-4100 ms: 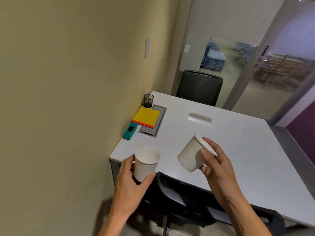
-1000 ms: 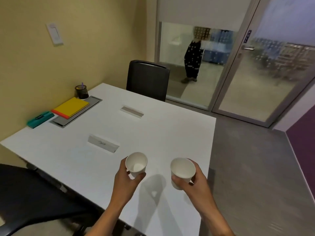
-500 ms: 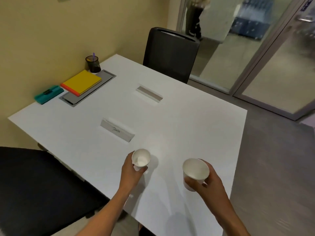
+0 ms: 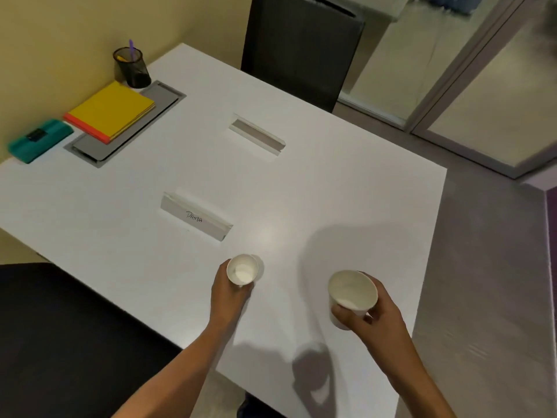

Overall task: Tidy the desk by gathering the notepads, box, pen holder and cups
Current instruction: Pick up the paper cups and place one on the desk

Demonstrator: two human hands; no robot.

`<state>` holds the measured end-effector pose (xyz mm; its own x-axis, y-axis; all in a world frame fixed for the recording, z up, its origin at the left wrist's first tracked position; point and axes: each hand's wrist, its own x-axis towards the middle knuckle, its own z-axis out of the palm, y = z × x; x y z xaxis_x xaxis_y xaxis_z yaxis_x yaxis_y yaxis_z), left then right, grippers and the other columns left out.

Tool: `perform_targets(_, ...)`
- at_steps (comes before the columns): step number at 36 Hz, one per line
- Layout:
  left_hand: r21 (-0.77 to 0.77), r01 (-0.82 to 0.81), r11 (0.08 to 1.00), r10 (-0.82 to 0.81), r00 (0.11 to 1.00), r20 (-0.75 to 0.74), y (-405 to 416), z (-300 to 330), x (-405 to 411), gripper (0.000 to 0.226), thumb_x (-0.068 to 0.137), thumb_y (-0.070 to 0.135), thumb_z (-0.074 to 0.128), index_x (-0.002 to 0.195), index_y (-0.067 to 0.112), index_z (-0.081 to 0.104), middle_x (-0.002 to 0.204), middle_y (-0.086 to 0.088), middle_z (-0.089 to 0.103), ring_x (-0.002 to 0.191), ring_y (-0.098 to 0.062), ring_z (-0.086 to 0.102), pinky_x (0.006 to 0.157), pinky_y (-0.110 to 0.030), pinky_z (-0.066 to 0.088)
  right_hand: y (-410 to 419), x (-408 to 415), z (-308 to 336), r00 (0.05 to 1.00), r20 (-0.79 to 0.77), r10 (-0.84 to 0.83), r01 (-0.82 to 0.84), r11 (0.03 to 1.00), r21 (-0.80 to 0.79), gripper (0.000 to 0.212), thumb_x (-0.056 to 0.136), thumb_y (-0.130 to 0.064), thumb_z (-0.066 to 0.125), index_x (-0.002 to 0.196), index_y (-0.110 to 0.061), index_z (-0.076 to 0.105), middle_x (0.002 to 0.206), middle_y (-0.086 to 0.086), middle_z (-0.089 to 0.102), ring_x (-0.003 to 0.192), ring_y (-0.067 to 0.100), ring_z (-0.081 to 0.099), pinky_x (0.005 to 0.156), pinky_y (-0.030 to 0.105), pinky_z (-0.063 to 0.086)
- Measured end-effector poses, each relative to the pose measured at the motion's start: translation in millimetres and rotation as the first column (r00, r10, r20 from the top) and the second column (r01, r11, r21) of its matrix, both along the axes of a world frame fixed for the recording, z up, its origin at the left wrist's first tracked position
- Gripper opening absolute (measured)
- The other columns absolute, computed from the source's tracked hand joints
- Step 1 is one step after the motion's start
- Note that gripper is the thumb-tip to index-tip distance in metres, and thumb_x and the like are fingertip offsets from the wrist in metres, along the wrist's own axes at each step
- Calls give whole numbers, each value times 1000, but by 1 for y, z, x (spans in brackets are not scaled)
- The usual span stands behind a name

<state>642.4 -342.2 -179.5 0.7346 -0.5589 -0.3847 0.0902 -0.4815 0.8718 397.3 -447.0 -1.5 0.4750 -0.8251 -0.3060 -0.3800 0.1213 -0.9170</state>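
My left hand (image 4: 230,297) grips a small white paper cup (image 4: 242,269), upright and low at the white desk (image 4: 331,191), near its front edge. My right hand (image 4: 372,319) holds a second white paper cup (image 4: 352,292) upright, higher above the desk to the right. Far left, by the yellow wall, lie a stack of yellow and orange notepads (image 4: 110,111), a teal box (image 4: 40,140) and a black mesh pen holder (image 4: 132,67) with a purple pen in it.
Two white name cards stand on the desk, one (image 4: 196,220) just beyond my left hand, one (image 4: 257,137) further back. A grey cable flap (image 4: 156,105) lies under the notepads. One black chair (image 4: 301,49) stands at the far side, another (image 4: 75,342) at front left. Glass doors at right.
The view has tilted down and come closer to the desk. Both hands with their cups have lowered, the left cup nearly down to the desk top.
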Motion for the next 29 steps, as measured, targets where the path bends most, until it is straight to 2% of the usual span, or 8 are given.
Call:
perform_targets(4,7,-7,1000,7,1000,21,-4,-5,3,66,71,17,83,122,42,49,118,19,61,103,-4,61,76,-14,46,-3,7,1,1000,1,-10,10,1000,1,59,64,-49,85,117,-54,60,119,-16,70,109,2,67,81,9,52)
perform_targets(7,24,10,1000,-10,1000,25,-4,-7,4,93,74,5,83,148,24,31,140,11,45,121,-9,48,95,-20,41,-4,11,1,1000,5,-11,11,1000,4,60,64,-49,85,118,-54,60,119,-16,70,110,3,67,82,10,52)
perform_targets(9,28,35,999,-35,999,9,-3,-7,4,102,75,-3,79,155,20,18,154,6,35,134,-11,41,104,-24,36,-4,13,1,1000,8,-14,14,1000,7,62,64,-49,86,120,-53,59,120,-15,70,111,3,67,82,11,53)
perform_targets(14,25,51,998,-49,998,-39,0,-2,0,109,76,-19,65,157,22,6,163,1,24,146,-19,31,108,-25,32,-1,15,1,1000,16,-20,20,1000,10,62,65,-50,85,121,-52,59,121,-15,70,112,4,66,80,15,56)
perform_targets(18,35,56,998,-55,998,-32,7,1,-4,110,78,-17,69,158,20,2,163,-3,26,149,-20,27,112,-28,29,3,14,2,1000,23,-14,13,1000,16,61,65,-51,84,120,-52,59,121,-17,69,112,2,66,80,17,56)
perform_targets(21,58,27,998,-26,999,-20,16,4,-10,111,78,-9,75,158,17,3,165,-5,17,151,-22,20,121,-41,24,6,10,3,999,33,-6,5,1000,13,61,66,-51,84,121,-52,59,122,-17,69,113,2,65,81,24,57)
perform_targets(25,101,-5,995,4,1000,0,30,9,-24,103,84,-4,72,159,17,4,164,-5,15,151,-24,21,122,-47,23,9,2,9,998,62,-18,18,1000,1,60,65,-50,85,120,-52,60,120,-17,69,110,1,66,79,13,54)
perform_targets(29,143,-9,990,10,1000,-3,40,18,-42,96,87,2,71,158,14,6,163,-9,17,150,-26,21,122,-46,24,13,-12,15,995,91,-30,31,999,-7,61,64,-50,85,119,-51,60,118,-18,69,108,1,66,78,11,54)
